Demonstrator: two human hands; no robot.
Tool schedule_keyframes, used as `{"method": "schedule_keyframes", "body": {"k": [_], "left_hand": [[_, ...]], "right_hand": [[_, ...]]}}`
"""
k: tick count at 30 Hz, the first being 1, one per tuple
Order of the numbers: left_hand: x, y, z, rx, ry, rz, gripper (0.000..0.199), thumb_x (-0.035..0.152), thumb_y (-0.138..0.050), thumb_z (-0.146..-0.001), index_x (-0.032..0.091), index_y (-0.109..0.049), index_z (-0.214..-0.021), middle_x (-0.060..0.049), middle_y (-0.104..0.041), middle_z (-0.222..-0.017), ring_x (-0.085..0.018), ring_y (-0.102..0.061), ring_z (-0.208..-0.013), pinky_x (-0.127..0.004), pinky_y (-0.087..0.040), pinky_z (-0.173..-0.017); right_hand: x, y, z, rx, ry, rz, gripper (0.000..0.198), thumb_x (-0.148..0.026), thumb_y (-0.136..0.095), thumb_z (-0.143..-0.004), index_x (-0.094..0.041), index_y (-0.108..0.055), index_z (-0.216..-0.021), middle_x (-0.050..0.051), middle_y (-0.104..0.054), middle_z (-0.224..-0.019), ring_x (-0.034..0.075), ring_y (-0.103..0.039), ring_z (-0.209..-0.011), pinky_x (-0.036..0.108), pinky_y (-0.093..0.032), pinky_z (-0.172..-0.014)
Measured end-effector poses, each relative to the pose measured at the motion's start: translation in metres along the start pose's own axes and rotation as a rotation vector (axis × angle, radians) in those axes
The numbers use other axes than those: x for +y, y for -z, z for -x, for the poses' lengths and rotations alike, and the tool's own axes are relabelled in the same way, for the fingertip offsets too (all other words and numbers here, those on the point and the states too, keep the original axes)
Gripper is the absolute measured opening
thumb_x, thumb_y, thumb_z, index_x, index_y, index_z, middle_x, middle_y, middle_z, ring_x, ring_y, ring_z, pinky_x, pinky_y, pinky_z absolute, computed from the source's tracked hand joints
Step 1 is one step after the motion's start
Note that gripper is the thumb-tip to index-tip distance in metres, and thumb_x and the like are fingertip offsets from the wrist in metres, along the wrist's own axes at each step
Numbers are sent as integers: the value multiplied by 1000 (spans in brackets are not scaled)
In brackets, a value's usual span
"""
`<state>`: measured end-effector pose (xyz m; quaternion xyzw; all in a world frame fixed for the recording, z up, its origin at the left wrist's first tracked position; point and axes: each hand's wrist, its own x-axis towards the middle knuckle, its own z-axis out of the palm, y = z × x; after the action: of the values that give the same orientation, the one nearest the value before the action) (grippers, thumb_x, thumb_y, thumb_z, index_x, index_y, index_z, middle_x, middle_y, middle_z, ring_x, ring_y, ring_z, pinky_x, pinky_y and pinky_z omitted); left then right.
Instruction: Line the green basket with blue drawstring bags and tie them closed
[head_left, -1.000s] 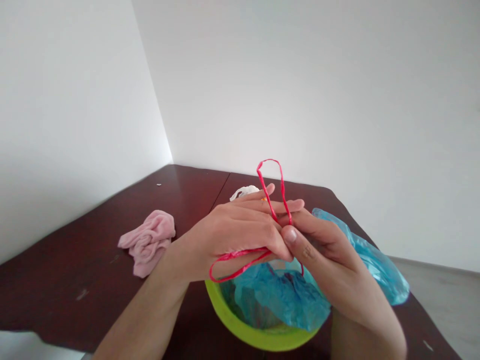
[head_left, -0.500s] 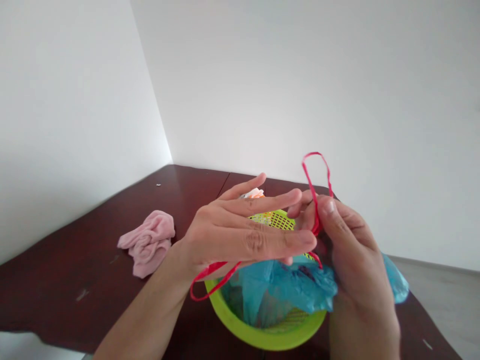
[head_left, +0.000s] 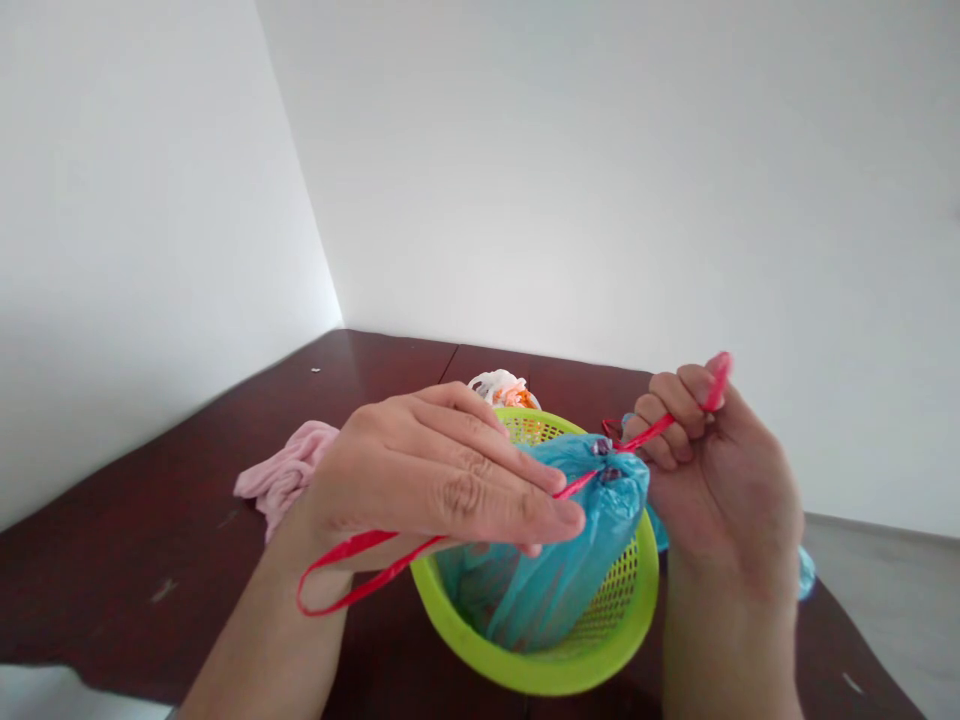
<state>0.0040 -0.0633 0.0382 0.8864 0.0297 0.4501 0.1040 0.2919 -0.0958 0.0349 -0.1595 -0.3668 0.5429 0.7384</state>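
A blue plastic bag (head_left: 555, 580) sits in a lime-green mesh basket (head_left: 529, 675), its top gathered toward the right. A red drawstring (head_left: 649, 435) runs from the gathered mouth, pulled taut between my two hands. My right hand (head_left: 709, 480), curled to the right of the bag, grips one end of it. My left hand (head_left: 450, 470) is over the basket's left side, fingers together, pinching the other side of the string; a loose red loop hangs below that wrist. The left palm and some fingertips are hidden.
The basket stands on a dark red-brown table (head_left: 150, 560). A crumpled pink cloth (head_left: 285, 470) lies left of it. Behind the basket is a white and orange plastic bundle (head_left: 506, 388). More blue plastic (head_left: 806, 573) shows behind my right wrist. White walls border the table.
My hands have drawn apart, the right moving right and the left moving left. The red drawstring went from a slack loop to a taut line, and the bag's mouth is bunched tighter.
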Motion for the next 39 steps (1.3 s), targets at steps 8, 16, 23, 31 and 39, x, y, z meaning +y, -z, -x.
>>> {"method": "schedule_keyframes", "body": {"k": [8, 16, 23, 31, 39], "left_hand": [[3, 13, -3, -356, 227, 86, 29, 30, -65, -124, 37, -88, -140, 0, -95, -114, -21, -92, -106, -32, -65, -97], [10, -6, -12, -390, 715, -178, 40, 65, -64, -120, 28, -66, -135, 4, -77, -83, -20, -71, -71, -33, -43, -64], [11, -15, -19, -610, 561, -274, 12, 35, -74, -111, 28, -73, -101, 3, -78, -84, -21, -71, -73, -36, -41, -66], [-2, -18, -11, -158, 322, -421, 14, 27, -73, -114, 28, -77, -128, -2, -89, -124, -27, -83, -118, -55, -44, -135], [8, -11, -8, -243, 219, -333, 47, 15, -65, -117, 37, -67, -158, -2, -83, -149, -26, -76, -142, -49, -49, -138]], "right_hand": [[7, 9, -6, 43, 187, 7, 45, -30, -89, -108, -23, -54, -81, -9, -28, -69, 9, -27, -55, 18, -41, -48], [6, -25, 25, -212, 178, 223, 32, -41, -67, -116, -25, -70, -89, -1, -44, -80, 16, -51, -69, 31, -55, -65], [-6, -6, 28, -533, 202, 371, 29, -59, -73, -108, -32, -77, -118, 6, -65, -99, 22, -55, -70, 38, -52, -58], [9, -11, 34, -302, 36, 1374, 47, -60, -81, -110, -27, -72, -142, 6, -79, -104, 24, -68, -82, 36, -53, -71], [21, 1, 22, -475, -74, 1037, 5, -27, -85, -103, -27, -82, -107, 1, -84, -103, 27, -78, -101, 37, -68, -86]]}}
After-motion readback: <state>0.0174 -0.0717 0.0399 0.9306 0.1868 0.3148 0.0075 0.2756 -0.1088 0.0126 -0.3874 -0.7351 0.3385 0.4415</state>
